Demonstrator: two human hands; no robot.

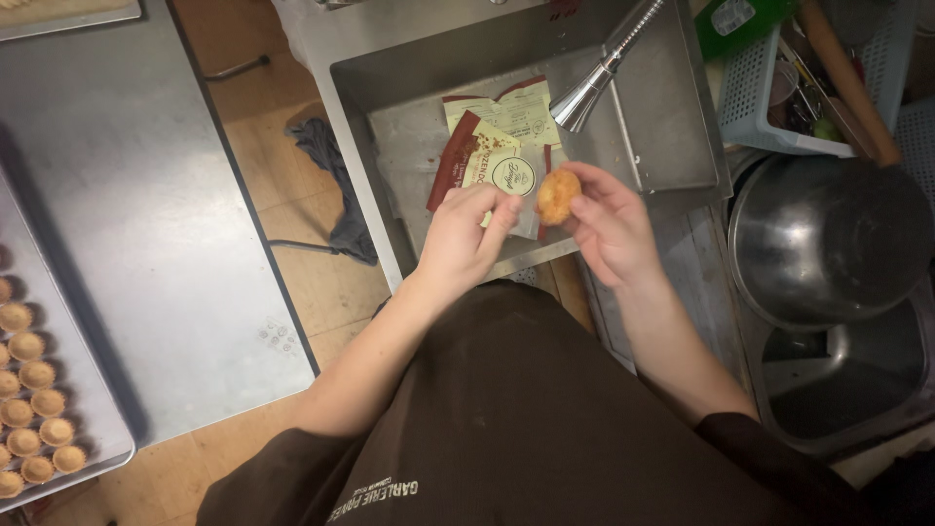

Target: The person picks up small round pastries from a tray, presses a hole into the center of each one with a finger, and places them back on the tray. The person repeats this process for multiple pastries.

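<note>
1. Pastry shells (34, 409), small, round and golden, sit in rows on a flat metal tray (97, 429) at the far left, on the grey steel table (146, 214); they lie well apart from both hands.
2. Grey cloth (336, 185) hangs crumpled beside the left wall of the rectangular steel sink (672, 117), over the wooden floor.
3. Left hand (467, 239) hovers over the sink's front edge, its fingers (502, 219) curled and drawn together, tips just beside the pastry; whether they pinch a crumb or touch it cannot be told.
4. Torn red-and-cream paper packets (492, 146) lie flat in the sink bottom, below a chrome spray tap (594, 83).
5. Round golden-brown pastry (558, 197), the thing in hand, is held above the sink, pinched at its right side by the right hand (614, 229), thumb and fingers closed on it.
6. Judging by this, the step looks like picking or cleaning at the pastry over the sink; a light, steady grip seems called for, since the crust would likely crumble.
7. Large steel mixing bowl (828, 239) rests at the right, with a pale plastic basket (769, 88) of utensils behind it.
</note>
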